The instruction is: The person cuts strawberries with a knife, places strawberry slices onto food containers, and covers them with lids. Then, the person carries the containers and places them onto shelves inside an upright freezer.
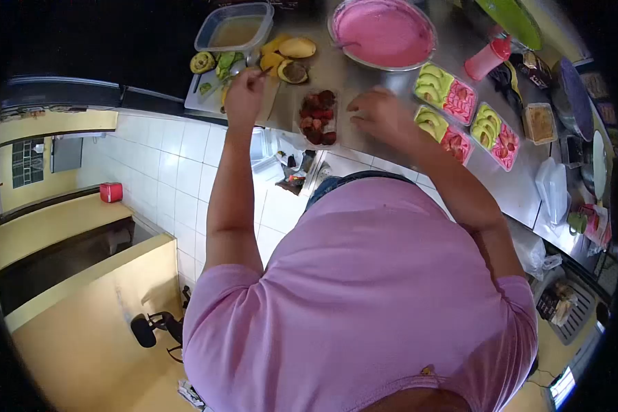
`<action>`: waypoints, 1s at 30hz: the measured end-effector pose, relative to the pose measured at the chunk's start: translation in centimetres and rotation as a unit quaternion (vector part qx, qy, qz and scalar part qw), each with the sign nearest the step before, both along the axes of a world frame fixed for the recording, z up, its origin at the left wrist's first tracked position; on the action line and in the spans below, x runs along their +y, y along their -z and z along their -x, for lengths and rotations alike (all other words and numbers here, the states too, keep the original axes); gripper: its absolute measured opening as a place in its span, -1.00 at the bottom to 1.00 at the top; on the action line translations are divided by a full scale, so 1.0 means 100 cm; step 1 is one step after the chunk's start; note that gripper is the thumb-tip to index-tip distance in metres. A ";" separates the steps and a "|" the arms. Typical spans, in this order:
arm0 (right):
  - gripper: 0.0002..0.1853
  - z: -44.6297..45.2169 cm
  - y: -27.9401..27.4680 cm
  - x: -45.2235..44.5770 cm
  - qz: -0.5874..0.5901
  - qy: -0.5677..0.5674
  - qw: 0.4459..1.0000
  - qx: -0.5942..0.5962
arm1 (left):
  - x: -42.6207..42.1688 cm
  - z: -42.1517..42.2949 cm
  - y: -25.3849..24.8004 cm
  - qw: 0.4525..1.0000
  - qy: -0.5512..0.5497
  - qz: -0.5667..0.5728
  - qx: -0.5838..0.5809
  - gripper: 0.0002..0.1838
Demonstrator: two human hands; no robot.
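Note:
My left hand (246, 95) is closed over the near side of a white cutting board (196, 99), pinching something small and thin that I cannot make out. Beside it on the board lie green avocado pieces (228, 65), and a halved avocado (293, 71) is to its right. My right hand (381, 113), slightly blurred, hovers with fingers apart between a clear box of cut strawberries (317, 118) and the filled trays. Each tray (445, 93) holds avocado slices on one side and strawberry pieces on pink cream on the other.
A large bowl of pink cream (384, 33) stands at the back, beside a clear container (233, 29) at the left. To the right are a pink bottle (487, 58), a box with brown crumbs (540, 123) and stacked clear lids (551, 189). The counter's near edge runs before my body.

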State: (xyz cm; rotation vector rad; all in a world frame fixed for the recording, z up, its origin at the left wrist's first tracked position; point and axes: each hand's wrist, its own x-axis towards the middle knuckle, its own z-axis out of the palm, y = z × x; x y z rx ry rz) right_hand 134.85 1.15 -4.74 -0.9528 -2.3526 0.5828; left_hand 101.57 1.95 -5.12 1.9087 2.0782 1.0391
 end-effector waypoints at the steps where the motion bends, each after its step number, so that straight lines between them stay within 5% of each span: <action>1: -0.77 0.023 0.005 -0.002 0.010 -0.051 0.997 -0.061 | -0.005 0.015 0.001 0.996 -0.041 0.081 -0.017 -0.73; 2: -0.77 0.040 0.009 -0.003 0.020 -0.101 0.987 -0.122 | -0.009 0.030 0.002 0.983 -0.080 0.161 -0.033 -0.71; 6: -0.71 0.092 0.012 -0.011 0.030 -0.047 0.982 -0.183 | -0.005 0.088 0.031 0.991 -0.070 0.075 0.091 -0.75; 9: -0.65 0.104 0.022 -0.010 -0.010 0.001 0.982 -0.191 | 0.002 0.125 0.037 0.993 -0.063 0.062 0.073 -0.76; 14: -0.62 0.103 0.031 -0.005 -0.042 0.048 0.972 -0.228 | 0.006 0.138 0.048 0.994 0.065 0.057 0.062 -0.78; 16: -0.63 0.104 0.024 -0.007 -0.039 0.070 0.972 -0.222 | 0.005 0.122 0.032 0.979 0.064 0.152 0.118 -0.75; 18: -0.63 0.110 0.005 -0.002 -0.040 0.091 0.971 -0.215 | 0.008 0.125 0.038 0.983 0.095 0.090 0.130 -0.74; 22: -0.63 0.162 -0.020 0.015 -0.013 0.041 0.981 -0.188 | 0.003 0.125 0.056 0.976 0.115 -0.010 0.182 -0.75; 30: -0.64 0.277 0.033 0.053 -0.121 -0.062 0.967 -0.216 | -0.026 0.147 0.037 0.987 0.052 0.071 0.135 -0.72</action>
